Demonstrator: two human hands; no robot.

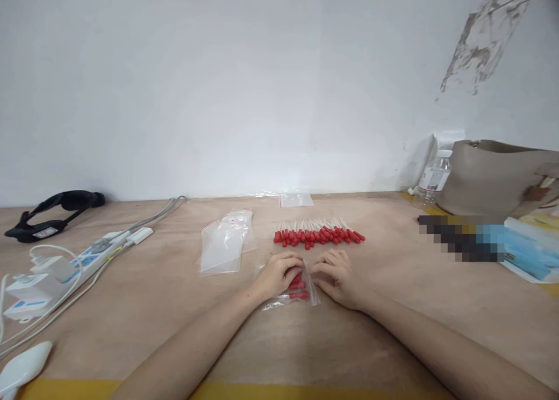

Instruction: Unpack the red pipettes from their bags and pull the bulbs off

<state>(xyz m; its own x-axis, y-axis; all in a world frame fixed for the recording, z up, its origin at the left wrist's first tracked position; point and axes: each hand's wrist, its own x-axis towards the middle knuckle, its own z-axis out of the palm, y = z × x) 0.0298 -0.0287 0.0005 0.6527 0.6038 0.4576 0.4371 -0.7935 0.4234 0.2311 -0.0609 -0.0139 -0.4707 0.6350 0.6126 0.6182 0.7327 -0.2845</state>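
Observation:
A small clear zip bag [283, 300] lies flat on the table, with several red pieces [299, 294] inside it near its right-hand edge. My left hand [279, 276] is on top of the bag, its fingers closed on the bag's upper right part and covering some of the contents. At that same edge, my right hand [339, 279] has curled fingers and thumb closed at the bag's mouth. Just beyond both hands lies a row of thin white sticks with red bulbous ends [308, 236], the red ends towards me.
Flat empty zip bags [221, 245] are piled at left of the row; another bag [297, 200] lies by the wall. A power strip [94, 260] with cables and a black strap [41, 228] are left. A bottle [435, 174], grey-brown bag [493, 179] and blue mask [530, 251] stand or lie right.

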